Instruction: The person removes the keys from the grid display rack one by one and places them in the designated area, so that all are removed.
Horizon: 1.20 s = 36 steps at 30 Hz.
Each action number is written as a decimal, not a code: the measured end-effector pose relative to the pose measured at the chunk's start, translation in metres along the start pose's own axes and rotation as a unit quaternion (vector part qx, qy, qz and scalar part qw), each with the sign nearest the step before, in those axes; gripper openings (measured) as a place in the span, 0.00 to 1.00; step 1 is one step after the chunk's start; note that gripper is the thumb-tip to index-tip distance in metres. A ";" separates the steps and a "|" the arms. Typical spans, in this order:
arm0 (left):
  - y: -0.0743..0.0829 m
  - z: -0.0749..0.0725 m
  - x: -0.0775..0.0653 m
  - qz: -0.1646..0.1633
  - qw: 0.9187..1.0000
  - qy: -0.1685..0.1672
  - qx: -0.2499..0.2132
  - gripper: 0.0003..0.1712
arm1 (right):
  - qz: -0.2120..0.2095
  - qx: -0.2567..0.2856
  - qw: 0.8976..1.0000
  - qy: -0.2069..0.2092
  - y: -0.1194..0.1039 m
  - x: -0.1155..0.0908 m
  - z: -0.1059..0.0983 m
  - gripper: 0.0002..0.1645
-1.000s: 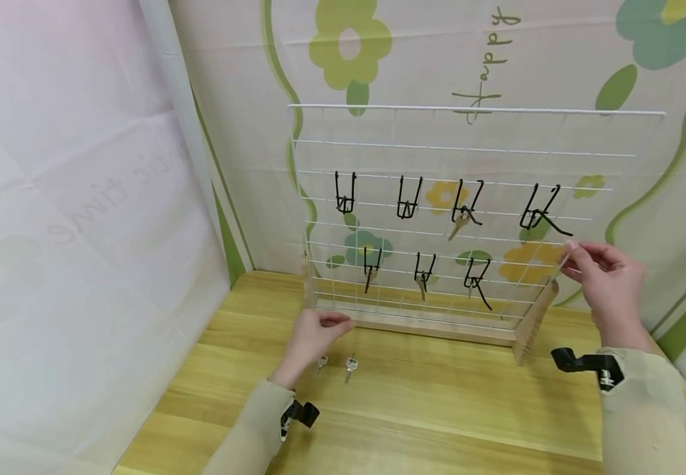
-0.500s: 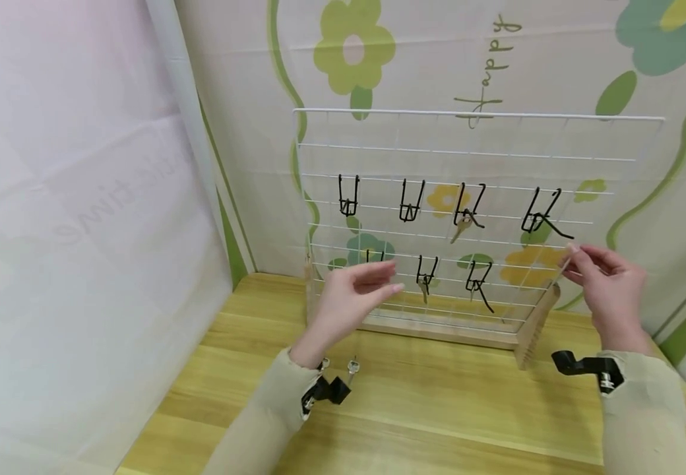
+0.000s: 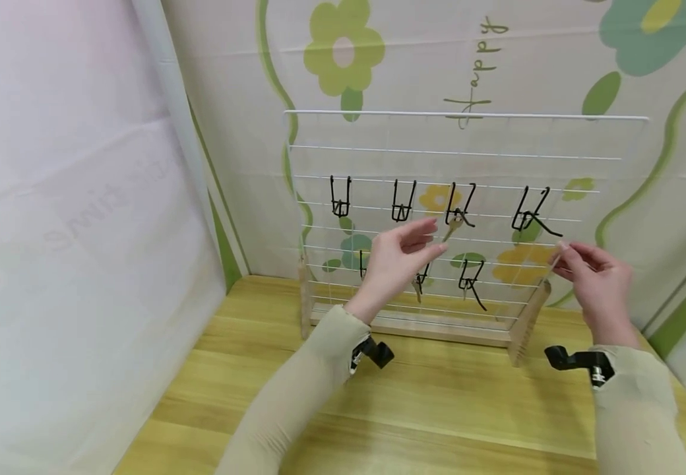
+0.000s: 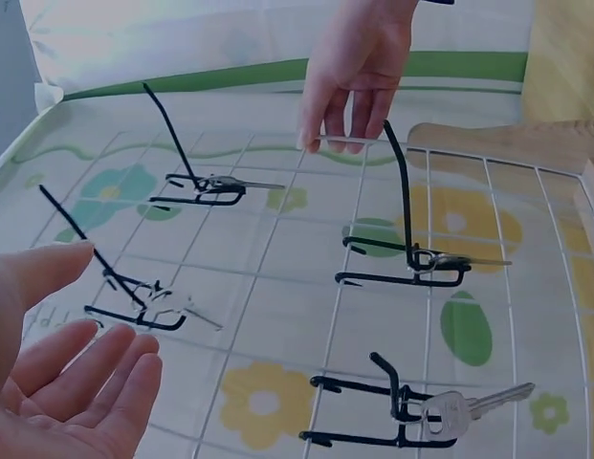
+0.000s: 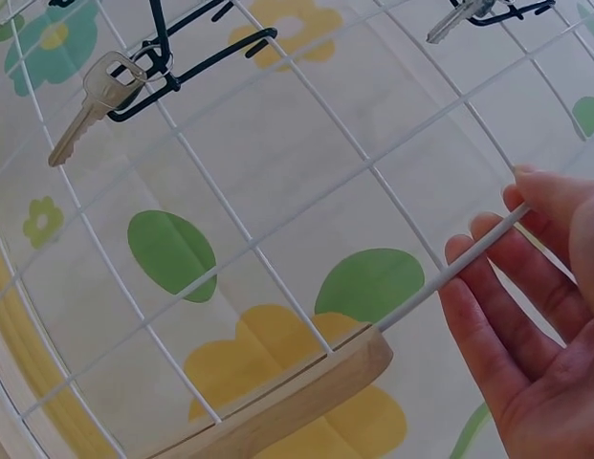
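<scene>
A white wire grid rack (image 3: 378, 151) stands on the table in a wooden base (image 3: 438, 330), with black hooks in two rows. My right hand (image 3: 601, 280) pinches the grid's right side rod between thumb and fingers, just above the wooden side piece (image 5: 359, 359) in the right wrist view. My left hand (image 3: 392, 260) is raised in front of the grid, thumb and fingers apart and nothing between them. Its fingertips are close to a key (image 3: 453, 227) hanging from an upper-row hook (image 3: 459, 206). In the left wrist view, that hand is beside a long black hook (image 4: 77, 228).
Further keys hang on other hooks, such as a silver key (image 4: 454, 413) on a short hook (image 4: 383, 363). My left forearm crosses in front of the lower hooks and hides part of them. A flowered cloth (image 3: 230, 66) hangs close behind the grid.
My left hand has risen from near the rack's lower left, moving right and up to the upper-row key. Two loose keys on the table are now hidden behind the left arm. My right hand keeps its hold.
</scene>
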State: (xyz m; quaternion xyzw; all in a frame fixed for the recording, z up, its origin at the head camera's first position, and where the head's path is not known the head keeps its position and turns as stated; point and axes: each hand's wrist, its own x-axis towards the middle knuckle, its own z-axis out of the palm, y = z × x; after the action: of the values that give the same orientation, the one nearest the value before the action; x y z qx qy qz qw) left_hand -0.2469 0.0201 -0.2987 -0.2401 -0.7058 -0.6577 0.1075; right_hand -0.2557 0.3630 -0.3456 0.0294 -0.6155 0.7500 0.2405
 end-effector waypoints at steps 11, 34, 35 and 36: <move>-0.002 0.012 0.021 -0.001 0.999 0.032 0.021 0.24 | -0.011 -0.012 0.999 -0.029 0.002 0.004 0.001 0.15; 0.000 0.031 0.033 -0.011 0.998 0.043 0.052 0.17 | -0.010 0.004 1.000 -0.030 0.004 0.002 -0.003 0.13; 0.000 0.032 0.033 -0.015 0.998 0.042 0.051 0.16 | -0.011 0.005 1.000 -0.029 0.004 0.002 -0.003 0.12; 0.001 0.033 0.033 -0.019 0.998 0.043 0.051 0.15 | -0.012 0.005 1.000 -0.028 0.004 0.002 -0.003 0.12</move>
State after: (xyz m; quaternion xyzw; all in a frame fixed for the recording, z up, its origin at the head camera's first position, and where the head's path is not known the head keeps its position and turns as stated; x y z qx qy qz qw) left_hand -0.2696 0.0593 -0.2864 -0.1929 -0.7378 -0.6321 0.1374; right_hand -0.2580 0.3659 -0.3491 0.0588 -0.6177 0.7491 0.2321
